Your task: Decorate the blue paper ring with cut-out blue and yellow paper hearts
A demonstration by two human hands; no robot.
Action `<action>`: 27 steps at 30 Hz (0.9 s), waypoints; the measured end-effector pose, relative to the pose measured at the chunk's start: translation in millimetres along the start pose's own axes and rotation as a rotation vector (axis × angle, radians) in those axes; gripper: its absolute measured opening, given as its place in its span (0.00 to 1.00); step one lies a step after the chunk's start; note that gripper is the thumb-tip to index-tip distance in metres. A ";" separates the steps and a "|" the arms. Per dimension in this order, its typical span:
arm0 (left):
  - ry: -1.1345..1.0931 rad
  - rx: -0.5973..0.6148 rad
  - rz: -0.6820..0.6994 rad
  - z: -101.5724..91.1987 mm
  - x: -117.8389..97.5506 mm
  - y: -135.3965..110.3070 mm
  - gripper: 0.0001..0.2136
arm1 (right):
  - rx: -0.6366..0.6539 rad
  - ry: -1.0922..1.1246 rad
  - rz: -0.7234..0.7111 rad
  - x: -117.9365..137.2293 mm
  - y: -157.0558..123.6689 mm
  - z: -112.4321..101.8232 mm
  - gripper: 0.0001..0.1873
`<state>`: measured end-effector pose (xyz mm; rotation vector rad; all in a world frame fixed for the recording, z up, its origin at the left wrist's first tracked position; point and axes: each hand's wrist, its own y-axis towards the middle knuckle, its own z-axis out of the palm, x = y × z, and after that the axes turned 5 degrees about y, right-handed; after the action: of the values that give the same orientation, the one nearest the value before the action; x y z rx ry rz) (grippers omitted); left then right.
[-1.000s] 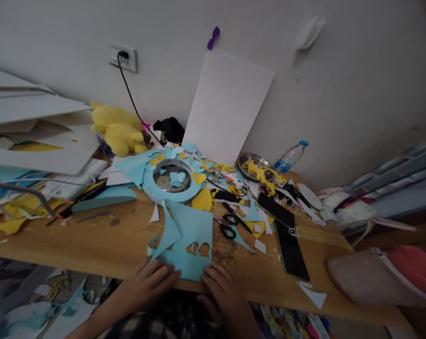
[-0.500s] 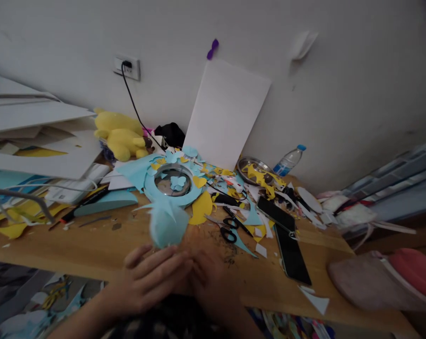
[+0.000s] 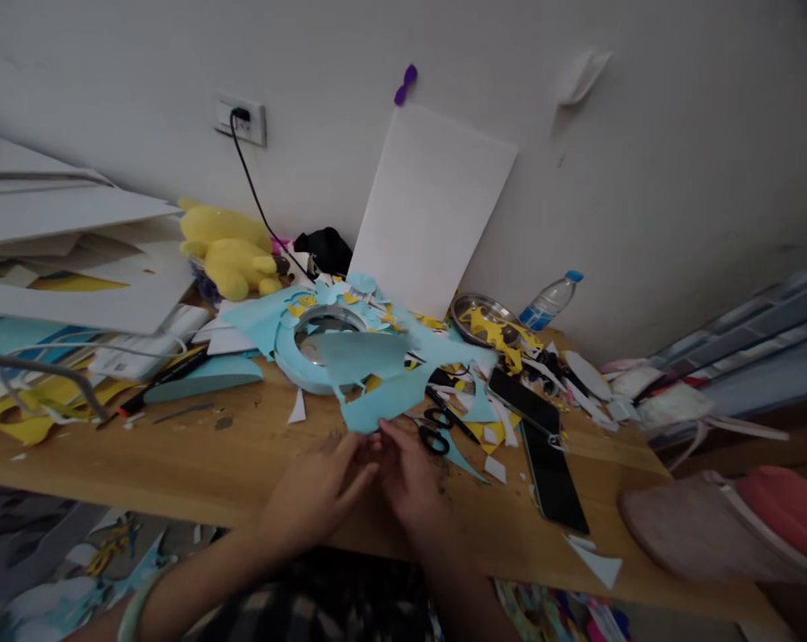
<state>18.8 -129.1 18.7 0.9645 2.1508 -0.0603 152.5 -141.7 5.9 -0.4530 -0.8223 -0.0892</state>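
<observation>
A light blue sheet of paper (image 3: 384, 403) with irregular cut-outs stands up from my fingers over the middle of the table. My right hand (image 3: 411, 480) pinches its lower edge between thumb and fingers. Close beside it, my left hand (image 3: 326, 486) has its fingertips closed at the same edge. Just right of the sheet lie black-handled scissors (image 3: 433, 439) and a black pen (image 3: 457, 419). Behind the sheet, a light blue paper ring (image 3: 286, 361) is partly covered by it. Small blue and yellow cut paper shapes lie around the ring's top.
Two dark phones (image 3: 555, 481) overlap at the right. A metal plate (image 3: 457, 308) and a water bottle (image 3: 551, 300) stand at the back. A yellow plush toy (image 3: 233, 250) sits near stacked boards (image 3: 61, 214). A white board (image 3: 436, 205) leans on the wall. Paper scraps are scattered about.
A cut-out blue sheet now rises from my fingers, while a smaller blurred blue piece stood above my left hand before. My hands have moved slightly; the fingers now pinch the sheet's edge.
</observation>
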 end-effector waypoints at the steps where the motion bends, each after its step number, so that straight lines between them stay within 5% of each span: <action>1: -0.038 -0.022 -0.049 4.4 3.0 1.9 0.08 | -0.002 0.002 0.002 -2.0 0.5 0.0 0.11; 6: -0.259 -0.121 -0.173 17.1 18.3 6.7 0.16 | -0.010 -0.103 -0.082 -7.6 -3.0 -2.8 0.09; 12: -0.454 -0.109 -0.277 12.6 33.6 16.3 0.12 | 0.005 -0.526 -0.153 -11.5 -4.4 -18.5 0.08; 18: -0.578 -0.154 -0.368 -3.7 41.7 25.8 0.13 | -0.182 -0.973 -0.537 20.7 5.2 -57.0 0.10; 23: -0.617 -0.194 -0.294 -25.0 39.3 62.5 0.08 | -0.216 -1.197 -0.587 47.3 16.8 -94.0 0.14; 27: -0.663 -0.241 -0.228 -14.5 36.1 103.5 0.09 | -0.176 -1.264 -0.563 53.0 19.7 -100.1 0.13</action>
<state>62.3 -28.2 30.8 0.4633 1.5927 -0.1980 262.4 -161.2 -21.8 -0.4048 -2.1905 -0.4232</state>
